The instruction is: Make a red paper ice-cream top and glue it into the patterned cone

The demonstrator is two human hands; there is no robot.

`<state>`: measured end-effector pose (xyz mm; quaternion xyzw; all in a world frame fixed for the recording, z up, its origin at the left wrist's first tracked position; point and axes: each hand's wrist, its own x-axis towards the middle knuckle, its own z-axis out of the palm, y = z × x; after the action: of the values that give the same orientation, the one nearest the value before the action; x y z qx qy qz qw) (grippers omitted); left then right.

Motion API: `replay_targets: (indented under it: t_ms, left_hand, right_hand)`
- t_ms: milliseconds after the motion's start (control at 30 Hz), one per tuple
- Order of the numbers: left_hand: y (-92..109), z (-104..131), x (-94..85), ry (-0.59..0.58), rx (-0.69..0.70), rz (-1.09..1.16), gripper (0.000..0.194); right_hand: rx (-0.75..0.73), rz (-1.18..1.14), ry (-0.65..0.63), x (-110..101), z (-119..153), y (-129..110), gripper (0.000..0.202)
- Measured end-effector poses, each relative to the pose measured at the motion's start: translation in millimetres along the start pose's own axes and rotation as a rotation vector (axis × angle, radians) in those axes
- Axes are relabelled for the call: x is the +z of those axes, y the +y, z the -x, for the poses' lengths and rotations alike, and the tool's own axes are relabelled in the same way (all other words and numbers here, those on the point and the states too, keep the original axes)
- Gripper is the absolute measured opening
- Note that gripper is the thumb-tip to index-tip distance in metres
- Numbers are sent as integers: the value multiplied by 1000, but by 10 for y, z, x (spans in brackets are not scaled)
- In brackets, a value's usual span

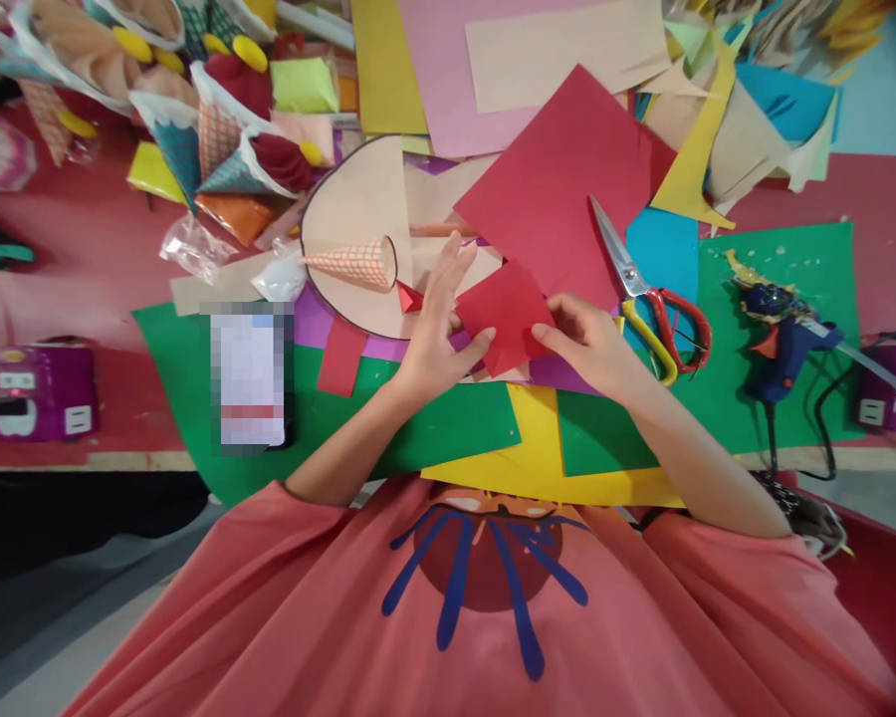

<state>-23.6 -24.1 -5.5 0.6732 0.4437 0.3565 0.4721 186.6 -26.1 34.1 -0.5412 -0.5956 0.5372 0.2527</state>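
Observation:
A small piece of red paper (506, 311) is held between my two hands in front of me. My left hand (437, 344) has its thumb on the paper's lower left edge, while its upper fingers stretch away from me. At the right edge, my right hand (586, 344) pinches the paper between thumb and fingers. Just beyond lies a large red paper sheet (560, 189), with open-bladed scissors (634, 284) on its right side. To the left, a checked paper cone (354, 263) rests on a beige rounded cutout (358, 199) with a dark outline.
A phone (250, 378) and a red strip (341, 357) lie left on green sheets (418, 428). At right is a blue glue gun (784, 354) with its cord. Purple power sockets (45, 393) stand far left. Paper ice-cream cones (216, 129) and scraps (754, 129) crowd the back.

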Motion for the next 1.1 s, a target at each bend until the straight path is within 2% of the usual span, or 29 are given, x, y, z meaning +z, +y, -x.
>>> replay_targets:
  t_ms: [67, 133, 267, 367, 467, 633, 867, 1000, 1100]
  left_hand:
    - [0, -27, 9, 100, 6, 47, 75]
    - [-3, -52, 6, 152, 19, 100, 73]
    - [53, -106, 1, 176, 66, 157, 61]
    - [137, -172, 52, 161, 33, 178, 62]
    - [158, -250, 134, 149, -15, 264, 64]
    - [50, -300, 157, 223, -62, 159, 67]
    - [-3, -283, 117, 303, -72, 139, 53]
    - [31, -272, 113, 358, 51, 64, 32]
    - [78, -243, 106, 237, 130, -145, 30]
  right_hand:
    - [44, -149, -23, 41, -86, 31, 29]
    - [42, -256, 37, 53, -155, 54, 28]
    - [16, -329, 230, 63, -244, 101, 27]
    - [8, -328, 324, 81, -272, 140, 30]
    - [-14, -331, 329, 98, -281, 175, 32]
    - [-17, -443, 286, 80, -280, 228, 36]
    - [-42, -242, 280, 18, -231, 224, 27]
    - [-90, -183, 368, 31, -206, 165, 25]
    - [-154, -153, 473, 48, -169, 131, 21]
